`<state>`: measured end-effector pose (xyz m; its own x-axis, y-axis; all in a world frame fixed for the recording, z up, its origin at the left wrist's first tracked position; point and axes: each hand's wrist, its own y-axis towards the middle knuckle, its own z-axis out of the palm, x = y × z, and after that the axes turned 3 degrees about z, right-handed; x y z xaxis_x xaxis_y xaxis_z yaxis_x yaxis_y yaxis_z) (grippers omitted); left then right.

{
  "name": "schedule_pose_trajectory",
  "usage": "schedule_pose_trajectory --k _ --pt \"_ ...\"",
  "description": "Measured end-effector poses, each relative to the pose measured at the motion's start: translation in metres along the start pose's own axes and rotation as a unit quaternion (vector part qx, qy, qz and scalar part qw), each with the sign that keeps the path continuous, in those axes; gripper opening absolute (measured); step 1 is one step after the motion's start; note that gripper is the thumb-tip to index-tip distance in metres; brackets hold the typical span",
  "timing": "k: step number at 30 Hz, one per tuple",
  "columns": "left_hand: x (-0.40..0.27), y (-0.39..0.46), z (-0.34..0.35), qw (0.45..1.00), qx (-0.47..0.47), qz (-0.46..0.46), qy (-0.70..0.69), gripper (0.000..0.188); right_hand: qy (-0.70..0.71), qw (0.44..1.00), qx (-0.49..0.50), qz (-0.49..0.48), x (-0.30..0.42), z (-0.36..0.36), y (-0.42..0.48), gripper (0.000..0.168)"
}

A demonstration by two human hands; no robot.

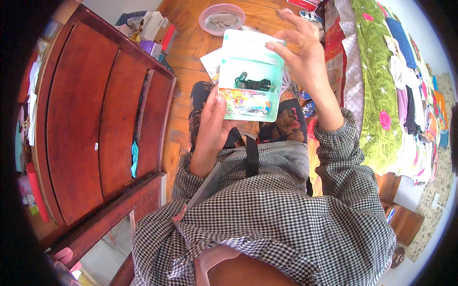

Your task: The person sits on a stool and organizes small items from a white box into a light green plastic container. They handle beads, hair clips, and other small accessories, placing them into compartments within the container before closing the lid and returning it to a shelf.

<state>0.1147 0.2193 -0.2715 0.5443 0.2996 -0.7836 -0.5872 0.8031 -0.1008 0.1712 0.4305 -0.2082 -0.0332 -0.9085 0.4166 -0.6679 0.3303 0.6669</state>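
Note:
My left hand (214,123) holds a mint-green plastic compartment box (275,113) by its lower left side, thumb over the rim. A bundled pair of black earphones (252,84) lies in the middle compartment. Below a divider, the nearest compartment holds several small colourful items, some seemingly in clear packaging, and a small metal item that looks like a nail clipper (257,112). Glare washes out the far part of the box. My right hand (302,50) is at the box's upper right edge, fingers spread and nothing gripped; whether the thumb touches the box is unclear.
A pink basin (204,26) and a white printed sheet or packet (211,62) are beyond the box on the wooden floor (179,103). Left stands a red-brown wooden cabinet (82,118), with several boxes (154,28) behind it. Right is a bed with a green floral cover (375,107).

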Motion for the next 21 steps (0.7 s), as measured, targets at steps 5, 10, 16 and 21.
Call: schedule_pose_trajectory --k 5,10,16,21 --pt "-0.002 -0.002 0.005 1.0 0.015 -0.014 -0.015 0.053 -0.051 0.997 0.055 -0.028 -0.008 0.018 -0.005 0.014" --pt "0.002 0.0 0.002 0.999 0.007 -0.029 -0.021 0.05 -0.143 0.983 0.092 -0.069 -0.006 0.014 0.0 0.016" --pt "0.0 0.002 -0.001 1.0 -0.013 -0.011 -0.017 0.048 0.028 0.988 0.108 -0.103 -0.001 -0.033 0.008 0.025" --pt "-0.001 0.002 -0.001 1.0 0.0 -0.009 -0.019 0.048 -0.001 0.955 0.266 -0.128 0.007 -0.049 -0.01 0.03"
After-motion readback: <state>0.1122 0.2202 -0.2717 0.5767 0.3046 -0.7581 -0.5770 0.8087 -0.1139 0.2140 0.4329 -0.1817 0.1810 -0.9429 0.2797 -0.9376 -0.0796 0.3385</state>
